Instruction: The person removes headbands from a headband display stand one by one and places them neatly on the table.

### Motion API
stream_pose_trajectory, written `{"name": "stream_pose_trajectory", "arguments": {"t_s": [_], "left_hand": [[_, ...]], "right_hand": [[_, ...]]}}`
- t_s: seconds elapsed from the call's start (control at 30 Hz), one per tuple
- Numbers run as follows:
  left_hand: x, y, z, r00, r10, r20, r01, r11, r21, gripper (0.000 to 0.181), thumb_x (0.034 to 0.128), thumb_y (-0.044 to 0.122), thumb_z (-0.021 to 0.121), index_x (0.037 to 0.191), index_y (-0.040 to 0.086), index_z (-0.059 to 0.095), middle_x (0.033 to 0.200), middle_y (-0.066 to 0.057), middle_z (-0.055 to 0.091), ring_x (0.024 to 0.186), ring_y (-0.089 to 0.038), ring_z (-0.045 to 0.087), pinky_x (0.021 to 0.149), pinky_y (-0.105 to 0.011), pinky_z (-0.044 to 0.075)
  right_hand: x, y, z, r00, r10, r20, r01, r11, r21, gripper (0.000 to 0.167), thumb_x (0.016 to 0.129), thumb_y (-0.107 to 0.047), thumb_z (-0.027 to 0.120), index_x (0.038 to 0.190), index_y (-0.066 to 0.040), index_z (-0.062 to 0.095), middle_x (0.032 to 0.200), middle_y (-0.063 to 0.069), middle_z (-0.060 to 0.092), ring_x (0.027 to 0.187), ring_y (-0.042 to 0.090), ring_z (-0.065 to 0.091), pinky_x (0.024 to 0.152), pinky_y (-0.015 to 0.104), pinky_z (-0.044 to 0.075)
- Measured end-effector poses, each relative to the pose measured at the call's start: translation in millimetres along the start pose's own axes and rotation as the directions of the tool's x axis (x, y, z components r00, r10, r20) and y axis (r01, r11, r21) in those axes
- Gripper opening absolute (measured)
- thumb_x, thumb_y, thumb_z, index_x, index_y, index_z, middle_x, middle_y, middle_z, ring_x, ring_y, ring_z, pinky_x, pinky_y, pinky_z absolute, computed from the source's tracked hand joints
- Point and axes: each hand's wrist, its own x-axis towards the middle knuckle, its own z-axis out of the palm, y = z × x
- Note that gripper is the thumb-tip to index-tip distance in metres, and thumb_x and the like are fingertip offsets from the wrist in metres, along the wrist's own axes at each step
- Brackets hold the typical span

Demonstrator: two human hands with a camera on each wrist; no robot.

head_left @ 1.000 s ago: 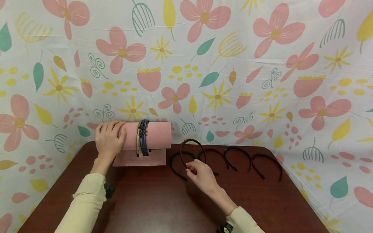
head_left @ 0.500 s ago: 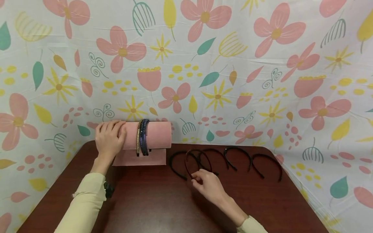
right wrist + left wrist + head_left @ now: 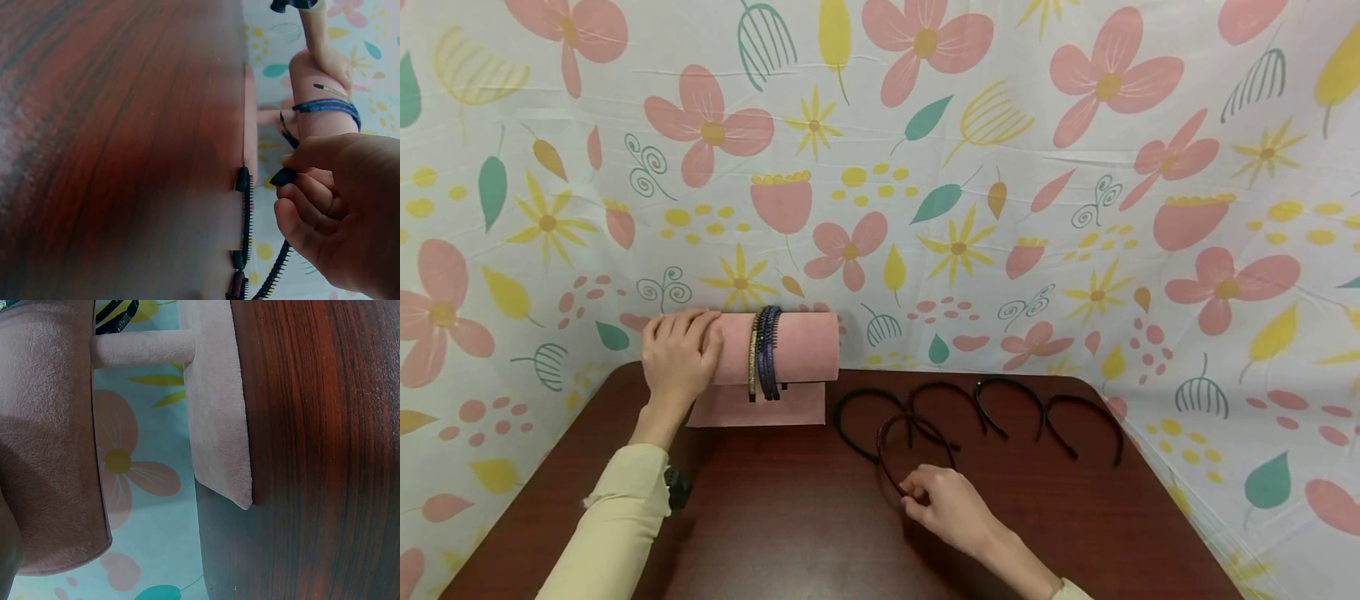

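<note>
Headband (image 3: 881, 442) drawn nearer, right grip (image 3: 951, 506) pinching it, apparently near one tip.

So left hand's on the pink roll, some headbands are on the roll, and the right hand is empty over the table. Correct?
Not quite: the right hand isn't empty. It pinches a dark headband near one end, as the right wrist view shows. Left hand on the pink roll and headbands on it: both stand.
</note>
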Motion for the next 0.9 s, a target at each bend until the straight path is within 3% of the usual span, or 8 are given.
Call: {"name": "stream_pose_trajectory", "arguments": {"t_s": [0.3,0.43,0.57,0.7,0.9], "left_hand": [[-1.0,-1.5,-0.2,1.000,0.008,-0.006,-0.008,1.000,0.001,0.035,0.0939,0.034,0.053,0.106,0.010,0.076,0.106,-0.013,0.072,0.099,-0.036,0.064,0.101,-0.055,0.040],[-0.5,-1.5,0.0,1.000,0.011,-0.009,-0.011,1.000,-0.001,0.035,0.0943,0.034,0.053,0.107,0.010,0.076,0.106,-0.013,0.072,0.099,-0.036,0.064,0.101,-0.055,0.041],[0.3,-1.0,-0.7,1.000,0.015,-0.015,-0.015,1.000,0.000,0.035,0.0942,0.033,0.054,0.106,0.010,0.076,0.106,-0.013,0.072,0.099,-0.036,0.064,0.100,-0.055,0.041],[0.3,0.0,-1.6,1.000,0.014,-0.016,-0.014,1.000,0.003,0.034,0.0941,0.033,0.054,0.106,0.010,0.076,0.106,-0.013,0.072,0.100,-0.036,0.064,0.102,-0.054,0.040],[-0.6,1.3,-2.6,1.000,0.008,-0.014,-0.008,1.000,0.001,0.035,0.0943,0.033,0.054,0.106,0.009,0.076,0.106,-0.013,0.072,0.100,-0.036,0.064,0.102,-0.054,0.040]], "right_hand": [[-5.2,-7,3,0.988,0.010,0.155,-0.020,0.998,0.066,0.011,0.087,-0.012,0.071,0.098,-0.009,0.075,0.084,-0.008,0.066,0.067,-0.007,0.054,0.057,0.016,0.047],[-7.3,-10,5,0.969,0.040,0.245,-0.070,0.991,0.114,0.010,0.088,-0.012,0.071,0.096,-0.012,0.075,0.080,-0.011,0.064,0.061,-0.006,0.053,0.054,0.017,0.047],[-8.2,-12,7,0.947,0.036,0.319,-0.088,0.985,0.149,0.008,0.088,-0.012,0.071,0.095,-0.014,0.076,0.081,-0.012,0.065,0.065,-0.006,0.057,0.057,0.016,0.049],[-6.0,-11,11,0.936,0.013,0.351,-0.075,0.983,0.165,0.009,0.088,-0.012,0.071,0.095,-0.014,0.076,0.084,-0.011,0.069,0.070,-0.006,0.060,0.062,0.016,0.050],[1.9,-13,17,0.923,0.021,0.384,-0.136,0.952,0.274,0.009,0.089,-0.012,0.070,0.097,-0.011,0.075,0.071,-0.011,0.066,0.050,0.000,0.056,0.048,0.018,0.049]]}}
